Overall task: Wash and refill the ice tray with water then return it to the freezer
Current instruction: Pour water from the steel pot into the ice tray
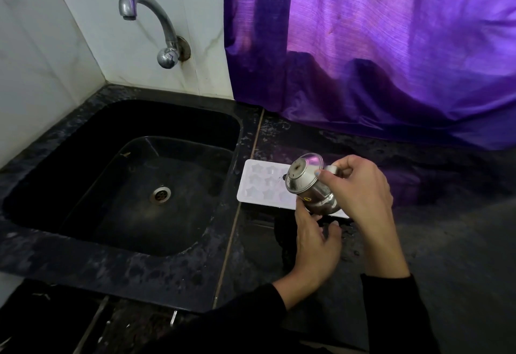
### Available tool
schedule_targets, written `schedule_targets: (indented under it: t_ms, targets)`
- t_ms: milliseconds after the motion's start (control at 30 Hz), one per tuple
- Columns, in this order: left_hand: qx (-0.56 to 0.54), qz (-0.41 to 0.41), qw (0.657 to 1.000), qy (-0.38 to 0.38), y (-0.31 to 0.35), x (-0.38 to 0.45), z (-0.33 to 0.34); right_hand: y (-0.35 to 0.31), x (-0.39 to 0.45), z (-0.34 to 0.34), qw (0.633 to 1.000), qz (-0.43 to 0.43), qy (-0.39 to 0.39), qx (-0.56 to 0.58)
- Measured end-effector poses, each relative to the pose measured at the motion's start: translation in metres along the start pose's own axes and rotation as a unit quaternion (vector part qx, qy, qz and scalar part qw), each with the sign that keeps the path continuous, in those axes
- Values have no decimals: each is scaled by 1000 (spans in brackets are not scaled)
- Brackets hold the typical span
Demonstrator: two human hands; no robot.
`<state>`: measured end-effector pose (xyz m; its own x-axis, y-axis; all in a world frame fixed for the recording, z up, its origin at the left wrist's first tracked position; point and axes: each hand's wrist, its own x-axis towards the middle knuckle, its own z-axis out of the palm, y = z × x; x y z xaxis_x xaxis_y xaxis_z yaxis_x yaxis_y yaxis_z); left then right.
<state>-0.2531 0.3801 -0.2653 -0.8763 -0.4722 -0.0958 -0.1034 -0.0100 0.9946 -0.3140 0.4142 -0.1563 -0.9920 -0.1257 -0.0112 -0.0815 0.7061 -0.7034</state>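
A white ice tray point(258, 183) with star-shaped cavities lies flat on the dark counter, just right of the sink. Over its right half a small steel kettle point(308, 186) is tipped to the left, its spout pointing down at the tray. My right hand point(360, 186) grips the kettle by its handle from the right. My left hand point(315, 244) is under the kettle's base, fingers curled and touching its underside. The tray's right end is hidden behind the kettle and my hands.
A black sink point(125, 175) with a metal drain point(160, 194) fills the left side. A chrome tap point(150, 24) juts from the white tiled wall above it. A purple curtain point(391, 46) hangs at the back right, its hem resting on the dark stone counter point(446, 242).
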Motion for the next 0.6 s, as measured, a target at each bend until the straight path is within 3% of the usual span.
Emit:
schedule_targets:
  t_ms: [267,600]
  targets:
    - [-3,3,1000,-1,1,-1,-1,3,1,0,1000,7,1,14]
    - [16,32,999,24,3,-2,-14,9,2,0,993,35,20,109]
